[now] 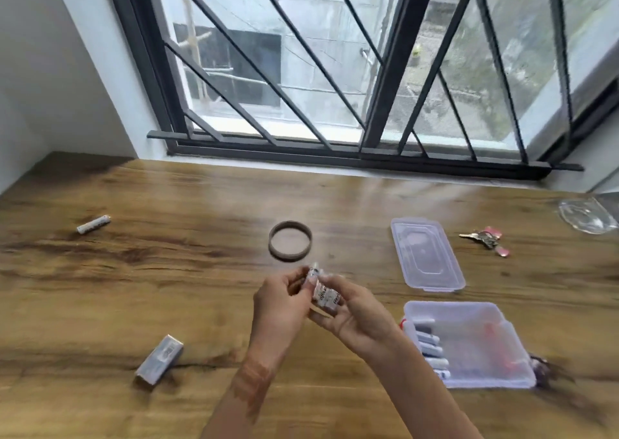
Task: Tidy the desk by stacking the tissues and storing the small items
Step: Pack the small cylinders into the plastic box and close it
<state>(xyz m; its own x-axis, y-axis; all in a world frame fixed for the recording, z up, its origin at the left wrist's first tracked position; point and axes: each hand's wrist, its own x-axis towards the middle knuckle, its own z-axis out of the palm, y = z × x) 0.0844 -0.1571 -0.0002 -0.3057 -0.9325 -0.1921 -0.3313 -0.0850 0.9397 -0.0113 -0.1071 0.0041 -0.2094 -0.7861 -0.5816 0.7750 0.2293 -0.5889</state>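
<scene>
**Step in hand:** storing the small items.

**Pose:** Both hands meet above the middle of the desk [201, 197], clear of its surface. The left hand [281, 304] pinches the upper end of a bundle of white batteries [325, 293] with curled fingertips. The right hand [351, 316] cradles the bundle from beneath, palm up, thumb closed over it. Both forearms enter from the near edge and converge.

**Recommended:**
- Square the batteries side by side and pass them wholly to the right hand.
- Carry them to the open clear box [495, 348] near the right end of the near edge, where similar batteries lie in a row along its left wall.
- Lay them parallel to that row so the lid [427, 254], lying just beyond the box, can close flat.

**Outstanding:**
- 1 loose battery [93, 224] toward the left edge.
- A ring [290, 241] just beyond the hands.
- Keys [485, 239] toward the right edge.
- A small grey pack [160, 358] toward the near-left corner, possibly tissues; blur prevents confirmation.
</scene>
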